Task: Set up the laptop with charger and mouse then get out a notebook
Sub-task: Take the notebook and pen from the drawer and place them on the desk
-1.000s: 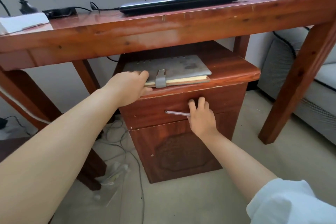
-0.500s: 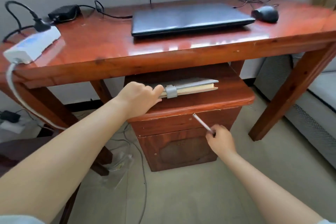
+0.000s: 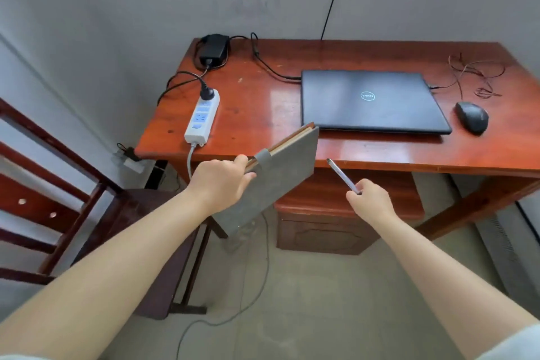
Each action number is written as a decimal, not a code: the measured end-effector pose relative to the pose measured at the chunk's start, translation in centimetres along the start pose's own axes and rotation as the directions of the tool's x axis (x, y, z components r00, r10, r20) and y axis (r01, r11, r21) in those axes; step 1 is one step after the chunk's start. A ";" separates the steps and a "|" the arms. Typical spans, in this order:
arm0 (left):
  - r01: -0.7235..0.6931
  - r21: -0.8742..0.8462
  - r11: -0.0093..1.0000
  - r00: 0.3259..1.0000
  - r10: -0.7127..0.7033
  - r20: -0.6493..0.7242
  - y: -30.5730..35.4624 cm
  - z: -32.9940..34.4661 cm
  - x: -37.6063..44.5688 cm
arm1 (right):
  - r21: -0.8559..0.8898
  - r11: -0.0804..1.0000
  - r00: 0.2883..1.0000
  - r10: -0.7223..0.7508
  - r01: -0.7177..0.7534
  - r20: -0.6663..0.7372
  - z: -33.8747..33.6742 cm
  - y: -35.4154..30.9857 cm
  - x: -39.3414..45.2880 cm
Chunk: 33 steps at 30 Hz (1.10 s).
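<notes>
My left hand (image 3: 223, 183) grips a grey notebook (image 3: 277, 175) by its edge near the strap, holding it tilted in the air in front of the desk's front edge. A silver pen (image 3: 342, 176) points up and left from my right hand (image 3: 369, 199), which holds it below the desk edge. On the wooden desk (image 3: 263, 102) a dark laptop (image 3: 371, 101) lies closed. A black mouse (image 3: 472, 117) sits to its right with its cable bundled behind. The charger brick (image 3: 214, 48) rests at the back left, cabled to the laptop and plugged into a white power strip (image 3: 202, 117).
A small wooden cabinet (image 3: 327, 222) stands under the desk, behind my right hand. A wooden chair (image 3: 58, 199) is at the left. Cables trail on the floor (image 3: 248, 286). A grey sofa edge (image 3: 526, 231) shows at the far right.
My left hand lifted the notebook off the cabinet top up to desk height. My right hand, with the pen, came away from the drawer front. My view rose above the desk.
</notes>
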<state>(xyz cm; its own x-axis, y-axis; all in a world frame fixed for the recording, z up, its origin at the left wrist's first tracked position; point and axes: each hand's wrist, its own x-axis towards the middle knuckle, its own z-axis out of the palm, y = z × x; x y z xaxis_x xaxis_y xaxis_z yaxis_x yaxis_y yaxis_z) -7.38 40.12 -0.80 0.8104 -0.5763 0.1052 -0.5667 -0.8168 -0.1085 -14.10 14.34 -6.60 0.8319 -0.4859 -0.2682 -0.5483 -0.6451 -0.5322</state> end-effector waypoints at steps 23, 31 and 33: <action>0.456 -0.065 0.888 0.835 -0.400 0.378 2.6 3.5 23.2 | 0.151 0.989 0.984 -0.039 0.013 0.176 -7.1 -7.9 23.0; 0.462 -0.155 0.873 0.840 -0.375 0.392 2.8 10.1 26.2 | 0.016 0.982 0.964 -0.186 0.186 0.192 -3.6 -7.1 22.9; 0.495 -0.150 0.856 0.822 -0.405 0.402 1.6 11.5 26.3 | -0.030 0.981 0.961 -0.183 0.193 0.209 -2.4 -7.4 22.9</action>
<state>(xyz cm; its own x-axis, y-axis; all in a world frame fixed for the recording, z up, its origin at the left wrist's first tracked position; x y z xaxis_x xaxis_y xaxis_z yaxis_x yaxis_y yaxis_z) 14.70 23.95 -9.60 0.9548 -0.1316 -0.2666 -0.1063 -0.9885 0.1072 8.81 6.50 -6.87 0.9173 -0.2255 -0.3283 -0.3796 -0.7444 -0.5493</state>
